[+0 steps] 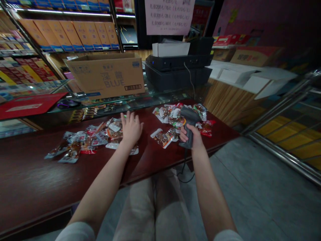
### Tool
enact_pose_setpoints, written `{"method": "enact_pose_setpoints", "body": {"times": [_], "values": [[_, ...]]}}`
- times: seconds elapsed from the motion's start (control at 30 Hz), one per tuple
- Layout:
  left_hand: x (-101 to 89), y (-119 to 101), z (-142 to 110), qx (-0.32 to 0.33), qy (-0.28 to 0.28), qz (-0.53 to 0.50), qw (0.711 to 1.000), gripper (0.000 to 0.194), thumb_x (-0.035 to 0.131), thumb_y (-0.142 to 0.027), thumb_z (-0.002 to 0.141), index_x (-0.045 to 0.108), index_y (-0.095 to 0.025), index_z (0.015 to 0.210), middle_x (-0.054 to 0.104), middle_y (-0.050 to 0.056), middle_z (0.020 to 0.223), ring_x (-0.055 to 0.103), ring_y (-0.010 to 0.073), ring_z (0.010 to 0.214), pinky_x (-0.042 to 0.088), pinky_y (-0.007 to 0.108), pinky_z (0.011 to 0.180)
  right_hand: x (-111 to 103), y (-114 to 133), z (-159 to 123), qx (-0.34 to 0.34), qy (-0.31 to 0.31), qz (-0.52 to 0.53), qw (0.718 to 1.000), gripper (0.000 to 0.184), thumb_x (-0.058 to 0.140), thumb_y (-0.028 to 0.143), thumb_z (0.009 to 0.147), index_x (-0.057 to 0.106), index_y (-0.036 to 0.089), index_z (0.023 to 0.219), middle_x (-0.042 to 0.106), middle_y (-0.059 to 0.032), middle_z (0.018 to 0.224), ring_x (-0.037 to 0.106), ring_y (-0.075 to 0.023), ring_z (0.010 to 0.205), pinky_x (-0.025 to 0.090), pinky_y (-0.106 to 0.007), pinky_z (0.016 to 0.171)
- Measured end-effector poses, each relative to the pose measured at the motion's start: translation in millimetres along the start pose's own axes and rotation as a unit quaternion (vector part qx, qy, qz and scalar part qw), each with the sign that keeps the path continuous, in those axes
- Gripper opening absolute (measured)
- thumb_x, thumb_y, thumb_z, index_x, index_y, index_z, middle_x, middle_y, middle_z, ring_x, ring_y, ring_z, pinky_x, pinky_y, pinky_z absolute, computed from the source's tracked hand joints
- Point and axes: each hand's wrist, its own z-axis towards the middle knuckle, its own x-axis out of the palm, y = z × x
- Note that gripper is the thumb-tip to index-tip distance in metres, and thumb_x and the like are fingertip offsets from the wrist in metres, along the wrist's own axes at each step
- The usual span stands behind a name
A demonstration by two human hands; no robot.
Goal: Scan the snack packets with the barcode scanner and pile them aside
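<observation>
A dark wooden counter (37, 180) is seen, bare towards its near edge. A barcode scanner (188, 125) is clamped in the right hand (192, 135) (snack packets (173, 117) at eleven o'clock). The left hand (130, 129) is laid flat, fingers spread, on the left packet pile (87, 140).

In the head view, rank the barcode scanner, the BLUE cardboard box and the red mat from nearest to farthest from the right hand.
1. Barcode scanner: gripped in the right hand.
2. BLUE cardboard box: behind, on the glass counter, to the left.
3. Red mat: far left.
</observation>
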Motion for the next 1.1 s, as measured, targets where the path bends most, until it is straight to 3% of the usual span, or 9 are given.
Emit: {"method": "enact_pose_setpoints", "body": {"times": [0.07, 0.17, 0.3, 0.4, 0.53, 0.7, 0.87, 1.0, 1.1], "values": [[15.4, -5, -4, -0.024, 0.093, -0.106, 0.99, 0.031, 0.075, -0.031, 0.067, 0.065, -0.022, 0.095, 0.059, 0.015, 0.125, 0.029, 0.0388, 0.141, 0.01, 0.054, 0.118, 1, 0, 0, 0.001, 0.003, -0.003, 1.0, 0.031, 0.068, 0.04, 0.075, 0.049, 0.023, 0.092, 0.041, 0.0085, 0.056, 0.031, -0.0061, 0.035, 0.029, -0.021, 0.032], [33.6, -4, -9, -0.073, 0.21, -0.136, 0.966, 0.039, 0.083, -0.032, 0.057, 0.066, -0.022, 0.091, 0.061, 0.014, 0.113, 0.031, 0.0425, 0.137, 0.016, 0.054, 0.116, 2, 0, -1, -0.002, 0.007, -0.001, 1.0, 0.032, 0.068, 0.04, 0.075, 0.049, 0.022, 0.094, 0.041, 0.0086, 0.056, 0.031, -0.0058, 0.035, 0.027, -0.02, 0.032], [41.0, 4, -9, -0.091, 0.236, -0.073, 0.965, 0.038, 0.085, -0.029, 0.052, 0.065, -0.023, 0.084, 0.058, 0.011, 0.101, 0.034, 0.0439, 0.13, 0.015, 0.057, 0.113, 4, -1, -1, -0.006, -0.004, 0.004, 1.0, 0.033, 0.07, 0.039, 0.072, 0.049, 0.022, 0.091, 0.044, 0.0082, 0.056, 0.031, -0.0055, 0.035, 0.025, -0.021, 0.032], [38.7, 6, -5, -0.105, 0.222, -0.076, 0.966, 0.035, 0.085, -0.024, 0.05, 0.061, -0.023, 0.076, 0.053, 0.006, 0.085, 0.044, 0.0402, 0.119, 0.022, 0.053, 0.11, 5, -2, -2, -0.002, -0.005, -0.002, 1.0, 0.033, 0.07, 0.039, 0.072, 0.049, 0.022, 0.09, 0.044, 0.008, 0.056, 0.031, -0.0057, 0.035, 0.025, -0.021, 0.032], [33.5, -1, 3, -0.123, 0.131, -0.182, 0.967, 0.035, 0.078, -0.015, 0.053, 0.055, -0.022, 0.078, 0.052, 0.001, 0.08, 0.054, 0.0275, 0.098, 0.04, 0.042, 0.097, 3, -1, -1, 0.001, 0.005, -0.006, 1.0, 0.032, 0.068, 0.04, 0.074, 0.049, 0.022, 0.093, 0.044, 0.0083, 0.057, 0.032, -0.0057, 0.034, 0.026, -0.021, 0.032], [29.1, -10, 7, -0.184, 0.051, -0.364, 0.911, 0.038, 0.075, -0.017, 0.061, 0.05, -0.021, 0.089, 0.056, -0.003, 0.081, 0.059, 0.0151, 0.076, 0.05, 0.032, 0.078, 1, -1, -1, 0.006, 0.021, -0.01, 1.0, 0.032, 0.067, 0.04, 0.076, 0.05, 0.022, 0.096, 0.045, 0.0087, 0.057, 0.033, -0.0052, 0.035, 0.029, -0.02, 0.033], [29.9, -8, 6, -0.166, 0.042, -0.47, 0.866, 0.037, 0.074, -0.019, 0.067, 0.053, -0.021, 0.098, 0.063, 0.0, 0.092, 0.064, 0.0169, 0.092, 0.052, 0.036, 0.092, 4, -4, -4, 0.053, 0.041, -0.036, 0.997, 0.032, 0.067, 0.038, 0.077, 0.053, 0.019, 0.099, 0.049, 0.0081, 0.056, 0.035, -0.005, 0.034, 0.029, -0.018, 0.032], [32.6, 0, 8, -0.144, 0.02, -0.473, 0.869, 0.036, 0.074, -0.02, 0.069, 0.056, -0.021, 0.101, 0.066, 0.002, 0.102, 0.063, 0.021, 0.107, 0.05, 0.039, 0.1, 7, -7, -5, 0.07, 0.032, -0.06, 0.995, 0.031, 0.067, 0.036, 0.078, 0.055, 0.018, 0.099, 0.05, 0.0078, 0.055, 0.036, -0.0049, 0.033, 0.029, -0.018, 0.032], [32.4, 4, 10, -0.15, 0.006, -0.469, 0.87, 0.036, 0.073, -0.017, 0.07, 0.057, -0.021, 0.102, 0.066, 0.003, 0.102, 0.063, 0.0206, 0.107, 0.051, 0.036, 0.098, 9, -8, -5, 0.076, 0.029, -0.07, 0.994, 0.03, 0.068, 0.035, 0.078, 0.055, 0.017, 0.098, 0.05, 0.0076, 0.055, 0.036, -0.0045, 0.033, 0.029, -0.017, 0.031]]}}
